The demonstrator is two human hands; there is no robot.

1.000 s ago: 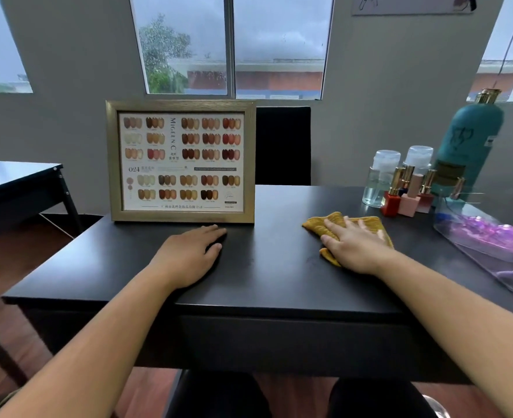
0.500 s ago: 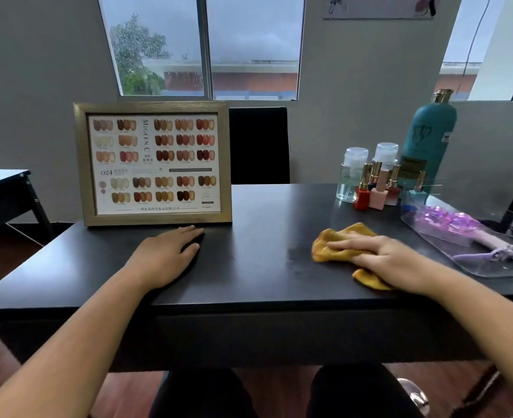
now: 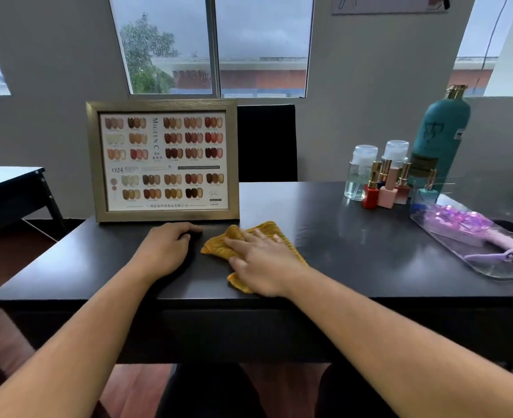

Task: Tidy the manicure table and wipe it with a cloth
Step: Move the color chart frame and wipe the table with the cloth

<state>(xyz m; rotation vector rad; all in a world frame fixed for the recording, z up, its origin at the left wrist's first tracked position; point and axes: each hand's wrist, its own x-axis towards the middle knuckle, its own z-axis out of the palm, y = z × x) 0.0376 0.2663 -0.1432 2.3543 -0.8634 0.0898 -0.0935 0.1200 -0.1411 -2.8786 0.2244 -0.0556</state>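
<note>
Pressing flat and open-palmed on the yellow cloth (image 3: 250, 241), the right hand (image 3: 264, 263) has moved left across the desk (image 3: 354, 245), now beside the left hand (image 3: 166, 247), whose fingers look loosely curled, holding nothing.

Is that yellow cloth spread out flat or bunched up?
Bunched up. The yellow cloth shows folds and a raised ridge beside the right hand, which presses flat on it against the black table.

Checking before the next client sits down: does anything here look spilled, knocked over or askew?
Nothing stands out. The bottles and framed colour chart stand upright, and the right hand presses the yellow cloth on the table.
</note>
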